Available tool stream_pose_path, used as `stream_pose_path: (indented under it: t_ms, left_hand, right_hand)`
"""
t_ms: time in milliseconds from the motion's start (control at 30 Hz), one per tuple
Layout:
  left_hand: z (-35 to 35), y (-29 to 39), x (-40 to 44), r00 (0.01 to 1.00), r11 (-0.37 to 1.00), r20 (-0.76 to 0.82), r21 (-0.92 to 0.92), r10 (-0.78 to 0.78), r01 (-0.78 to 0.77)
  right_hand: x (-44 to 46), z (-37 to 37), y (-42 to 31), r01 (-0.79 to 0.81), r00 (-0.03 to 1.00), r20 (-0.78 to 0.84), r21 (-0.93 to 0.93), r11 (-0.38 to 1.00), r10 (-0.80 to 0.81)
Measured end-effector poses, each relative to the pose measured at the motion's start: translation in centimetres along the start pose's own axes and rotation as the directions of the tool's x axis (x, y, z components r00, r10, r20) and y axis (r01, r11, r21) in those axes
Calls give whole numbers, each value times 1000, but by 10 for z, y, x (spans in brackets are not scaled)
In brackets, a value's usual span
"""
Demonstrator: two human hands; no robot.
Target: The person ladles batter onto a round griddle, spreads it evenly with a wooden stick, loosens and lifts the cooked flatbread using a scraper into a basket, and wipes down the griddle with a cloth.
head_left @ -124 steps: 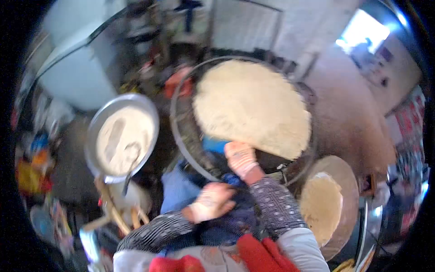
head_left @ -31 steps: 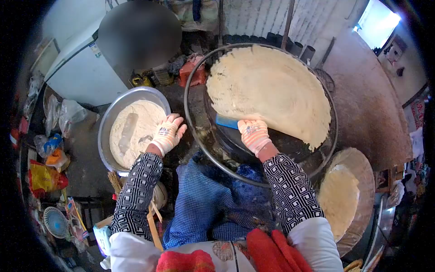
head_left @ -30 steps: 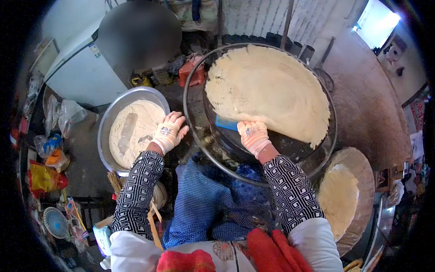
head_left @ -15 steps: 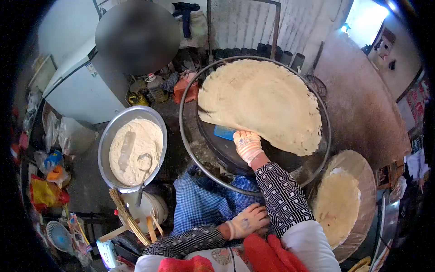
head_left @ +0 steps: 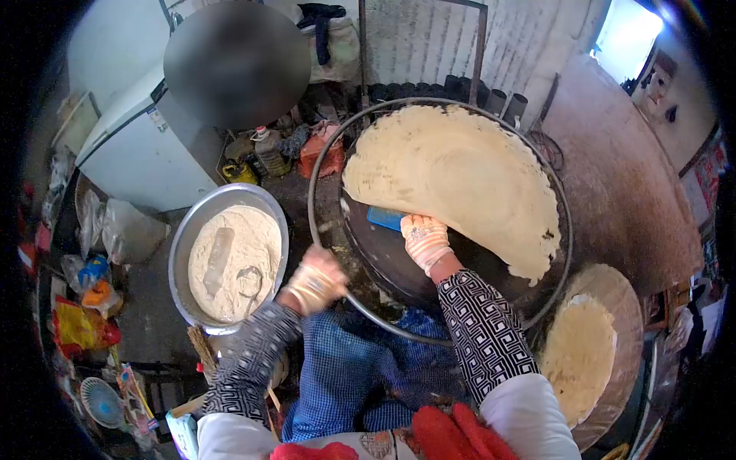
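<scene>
My right hand [head_left: 426,239], in a striped glove, is closed on a blue scraper [head_left: 385,218]. The scraper's edge is at the near side of a large thin pancake [head_left: 452,169], which looks folded or lifted along that edge. The pancake lies on a dark round griddle [head_left: 383,257] ringed by a metal hoop [head_left: 312,192]. My left hand [head_left: 316,280], gloved and smeared by motion, is at the hoop's near left, beside the batter basin. Whether it touches the hoop I cannot tell.
A metal basin [head_left: 178,264] of pale batter [head_left: 253,238] holds a ladle [head_left: 249,282] and a clear bottle-like object [head_left: 220,257]. At right, a finished pancake [head_left: 579,356] lies on a round tray [head_left: 625,330]. A white freezer [head_left: 146,165] and an oil jug [head_left: 270,152] stand at back left.
My left hand has risen from my lap to the hoop's near left. The pancake's near edge has shifted back, baring more griddle. My right hand still holds the scraper.
</scene>
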State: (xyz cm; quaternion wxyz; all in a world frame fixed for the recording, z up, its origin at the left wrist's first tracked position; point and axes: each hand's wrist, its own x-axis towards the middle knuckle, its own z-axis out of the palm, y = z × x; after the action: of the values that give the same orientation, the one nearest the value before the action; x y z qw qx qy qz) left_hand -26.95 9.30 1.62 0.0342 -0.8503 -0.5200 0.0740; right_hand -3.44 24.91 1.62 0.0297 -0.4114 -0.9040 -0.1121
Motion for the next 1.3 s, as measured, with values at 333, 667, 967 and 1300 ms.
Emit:
stream_pose_path:
  t_ms: [333, 667, 967, 1300]
  left_hand:
    - [96, 345, 23, 992, 845, -81, -520, 99, -126]
    - [103, 302, -34, 974, 749, -133, -661, -184, 51]
    - [98, 297, -33, 966, 708, -86, -697, -243, 116]
    - [-4, 193, -35, 857, 758, -409, -652, -315, -33]
  right_hand:
    - [9, 14, 10, -30, 997, 74, -51, 998, 34]
    - [3, 18, 5, -120, 982, -133, 100, 988, 133]
    - [4, -3, 1, -46, 999, 12, 104, 994, 45]
    - [4, -5, 4, -54, 996, 74, 8, 998, 54]
